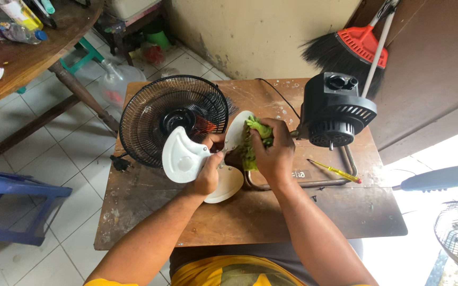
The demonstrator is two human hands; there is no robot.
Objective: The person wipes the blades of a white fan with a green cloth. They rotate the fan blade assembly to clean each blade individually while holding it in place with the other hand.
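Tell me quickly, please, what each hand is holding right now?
Left hand: closed on the white fan blade, gripping it near the hub.
Right hand: closed on a green cloth, pressed against the blade.

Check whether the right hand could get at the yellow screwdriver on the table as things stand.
Probably yes, once it lets go of the cloth. The yellow screwdriver lies in the open on the wooden table, just beside the right hand, with nothing between them. That hand now presses a green cloth on the white fan blade.
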